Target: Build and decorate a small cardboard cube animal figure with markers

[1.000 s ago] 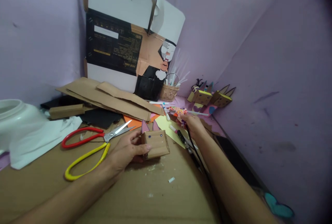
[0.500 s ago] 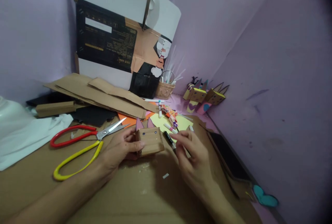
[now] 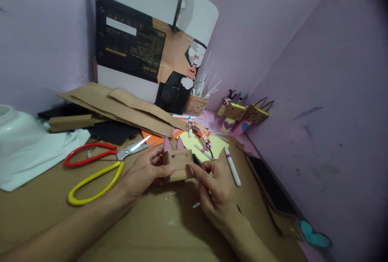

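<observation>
My left hand [image 3: 148,169] grips a small cardboard box head [image 3: 182,167] with two pink pointed ears and two dotted eyes, its thumb lying across the front face. At the box's right edge is my right hand [image 3: 215,185], index finger stretched onto the face and the other fingers curled. A black marker [image 3: 197,159] shows behind that index finger and seems held in the curled fingers; most of it is hidden. Just right of this hand lies a white marker with a purple band [image 3: 233,167].
Scissors [image 3: 121,155] with red and yellow handles lie left, blades apart. Cardboard sheets [image 3: 130,110], a cup of sticks [image 3: 196,104] and cardboard figures [image 3: 235,112] stand behind. A white jar [image 3: 18,126] is far left, a dark phone-like slab [image 3: 269,185] right.
My right hand has moved left, bringing its index finger onto the box face and uncovering the purple-banded marker. The view has shifted slightly; my left hand still holds the box.
</observation>
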The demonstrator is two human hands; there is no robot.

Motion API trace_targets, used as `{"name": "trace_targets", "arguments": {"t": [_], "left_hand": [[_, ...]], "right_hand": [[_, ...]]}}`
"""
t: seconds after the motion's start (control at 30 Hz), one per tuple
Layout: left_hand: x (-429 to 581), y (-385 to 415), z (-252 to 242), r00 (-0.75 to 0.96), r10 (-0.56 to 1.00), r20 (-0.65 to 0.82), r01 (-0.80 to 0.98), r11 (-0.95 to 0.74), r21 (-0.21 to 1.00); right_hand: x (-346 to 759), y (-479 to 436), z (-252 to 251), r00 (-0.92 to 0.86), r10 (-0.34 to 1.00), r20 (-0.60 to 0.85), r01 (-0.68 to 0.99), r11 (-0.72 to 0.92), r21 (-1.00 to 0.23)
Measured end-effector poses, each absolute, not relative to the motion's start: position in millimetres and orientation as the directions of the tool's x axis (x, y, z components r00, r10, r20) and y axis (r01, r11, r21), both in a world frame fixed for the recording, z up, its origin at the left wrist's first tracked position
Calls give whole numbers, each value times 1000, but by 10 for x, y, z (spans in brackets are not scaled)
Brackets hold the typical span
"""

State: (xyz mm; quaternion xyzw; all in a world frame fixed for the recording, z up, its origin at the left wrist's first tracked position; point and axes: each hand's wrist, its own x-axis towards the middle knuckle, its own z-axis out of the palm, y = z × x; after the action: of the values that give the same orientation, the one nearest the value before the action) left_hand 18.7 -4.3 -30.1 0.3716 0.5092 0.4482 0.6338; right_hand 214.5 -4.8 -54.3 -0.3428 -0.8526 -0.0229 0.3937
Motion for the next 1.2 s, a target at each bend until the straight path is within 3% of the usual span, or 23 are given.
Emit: {"name": "trace_targets", "arguments": {"t": [0.37, 0.47, 0.63, 0.83, 1.0, 1.2], "left_hand": [[188, -34, -317, 115, 949, -292, -192, 310, 931], [173, -16, -334, 123, 947, -298, -175, 316, 932], [163, -16, -330, 117, 947, -300, -180, 318, 931], [172, -29, -335, 120, 947, -297, -178, 315, 932], [197, -28, -345, 133, 970, -202, -151, 221, 964], [223, -40, -265, 123, 973, -198, -136, 214, 967]], "right_hand": [[2112, -8, -563, -489, 546, 681, 620, 766, -169], [2102, -21, -577, -428, 606, 670, 585, 751, -306], [2087, -36, -589, -241, 800, 549, 372, 599, -709], [2063, -32, -533, -149, 894, 422, 191, 445, -875], [2007, -54, -479, -175, 889, 422, 157, 449, -880], [1907, -79, -427, -324, 783, 532, 291, 617, -731]]}}
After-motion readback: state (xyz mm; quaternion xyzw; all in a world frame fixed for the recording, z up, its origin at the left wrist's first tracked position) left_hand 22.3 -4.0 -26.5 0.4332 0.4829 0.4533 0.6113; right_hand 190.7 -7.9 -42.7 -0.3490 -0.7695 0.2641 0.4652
